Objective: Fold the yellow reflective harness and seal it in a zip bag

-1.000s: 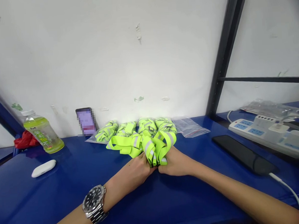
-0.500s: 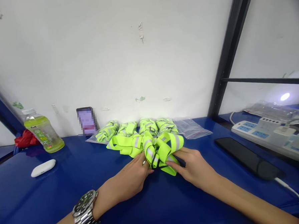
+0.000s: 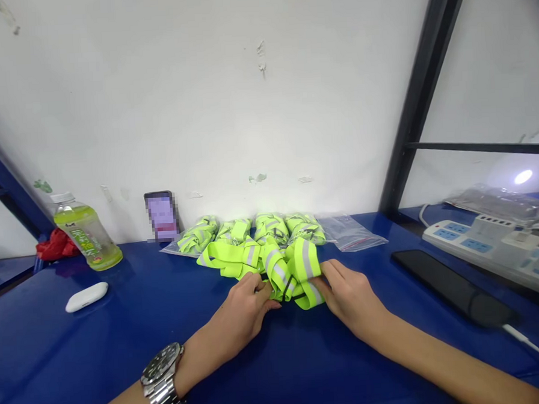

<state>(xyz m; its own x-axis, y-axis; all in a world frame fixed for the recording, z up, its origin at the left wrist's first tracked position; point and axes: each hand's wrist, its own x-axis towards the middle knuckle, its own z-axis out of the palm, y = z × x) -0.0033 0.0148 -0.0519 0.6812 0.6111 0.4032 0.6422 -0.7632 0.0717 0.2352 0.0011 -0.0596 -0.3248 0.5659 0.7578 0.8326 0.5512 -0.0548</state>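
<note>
A bundle of neon-yellow reflective straps (image 3: 277,268), with silver stripes and some black parts, lies loosely looped on the blue table (image 3: 305,363). My left hand (image 3: 243,309), wearing a steel watch (image 3: 163,376), is closed on the bundle's near left side; its fingertips are partly hidden. On the right, my right hand (image 3: 349,288) pinches the end of a strap loop between thumb and fingers. Just behind the bundle, several clear bags (image 3: 271,226) packed with similar straps sit in a row against the wall.
A flat clear zip bag (image 3: 355,232) lies right of the packed bags. At left are a drink bottle (image 3: 88,232), a red cloth-like bundle (image 3: 57,244), a white case (image 3: 87,297) and a propped phone (image 3: 162,216). To the right, a cabled black phone (image 3: 452,286) lies before a power strip (image 3: 493,247).
My right hand has drawn the right-hand strap loop in, so it looks narrower and more upright. My left fingers have shifted slightly on the bundle. The whole view has moved a little.
</note>
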